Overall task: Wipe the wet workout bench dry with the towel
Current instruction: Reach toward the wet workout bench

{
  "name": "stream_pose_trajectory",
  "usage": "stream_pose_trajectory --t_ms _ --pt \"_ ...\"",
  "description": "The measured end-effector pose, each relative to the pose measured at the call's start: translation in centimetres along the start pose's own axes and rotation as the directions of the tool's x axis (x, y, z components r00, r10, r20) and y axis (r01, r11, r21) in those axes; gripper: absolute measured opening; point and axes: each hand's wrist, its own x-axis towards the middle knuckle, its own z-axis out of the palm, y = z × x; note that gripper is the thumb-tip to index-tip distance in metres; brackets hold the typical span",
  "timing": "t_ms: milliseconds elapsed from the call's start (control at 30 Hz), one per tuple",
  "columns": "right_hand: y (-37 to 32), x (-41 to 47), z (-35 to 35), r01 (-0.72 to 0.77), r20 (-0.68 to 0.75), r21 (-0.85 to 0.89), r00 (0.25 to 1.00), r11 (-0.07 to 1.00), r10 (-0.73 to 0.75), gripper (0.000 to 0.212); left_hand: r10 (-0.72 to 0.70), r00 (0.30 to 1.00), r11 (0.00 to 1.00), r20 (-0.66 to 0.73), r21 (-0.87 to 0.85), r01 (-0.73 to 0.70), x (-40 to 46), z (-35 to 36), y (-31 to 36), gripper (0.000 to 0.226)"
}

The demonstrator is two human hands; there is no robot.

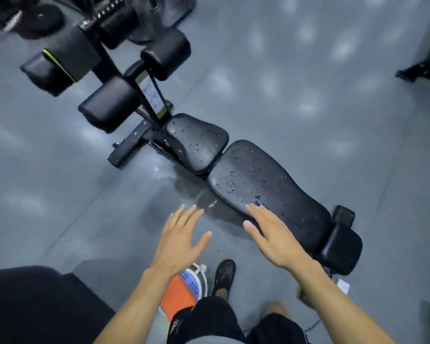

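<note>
Both hands [179, 242] [274, 234] spread flat, empty; wet bench [266, 184] just beyond.

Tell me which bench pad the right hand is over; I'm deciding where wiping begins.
The long back pad, not the smaller seat pad farther away. The right hand overlaps its near edge, fingers straight.

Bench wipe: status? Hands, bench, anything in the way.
Left hand open, empty, over floor. Right hand open, empty, over near edge of bench. Bench pads beaded with water, unwiped. No towel in view. Puddle on floor beside bench.
</note>
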Motion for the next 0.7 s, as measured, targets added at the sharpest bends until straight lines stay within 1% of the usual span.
stream_pose_trajectory --t_ms 33,133,200,300,433,533,633,700 --pt "-0.3 1.2 -0.4 0.022 0.011 -0.009 1.000 1.000 -0.022 0.087 -0.017 1.000 1.000 -0.018 -0.009 0.017 0.6 -0.5 -0.2 0.073" --pt "-1.2 4.4 -2.1 0.056 0.049 0.002 0.997 0.998 -0.056 0.070 -0.076 0.994 0.996 -0.073 -0.061 0.072 2.1 -1.8 -0.7 0.071" --pt "-1.9 6.8 -3.4 0.087 0.067 0.000 0.994 0.996 -0.087 0.064 -0.122 0.986 0.990 -0.111 -0.089 0.112 3.3 -2.8 -0.9 0.070" --pt "-3.0 10.3 -5.7 0.164 0.092 -0.002 0.982 0.986 -0.163 0.066 -0.173 0.969 0.983 -0.175 -0.092 0.159 5.1 -4.4 -1.1 0.072" --pt "-5.3 15.2 -9.3 0.293 0.114 0.000 0.950 0.956 -0.291 0.069 -0.273 0.924 0.958 -0.269 -0.162 0.236 6.9 -7.0 -0.7 0.071" --pt "-7.5 18.9 -10.8 0.372 0.127 -0.013 0.921 0.928 -0.368 0.063 -0.333 0.896 0.940 -0.292 -0.176 0.292 7.3 -8.3 -1.0 0.070" --pt "-10.0 21.5 -11.5 0.416 0.155 0.029 0.897 0.909 -0.415 0.062 -0.394 0.866 0.916 -0.307 -0.212 0.342 7.4 -9.4 -1.7 0.071" --pt "-11.5 23.2 -11.6 0.440 0.183 0.043 0.879 0.897 -0.440 0.063 -0.439 0.846 0.892 -0.304 -0.259 0.370 7.9 -10.4 -2.6 0.065"
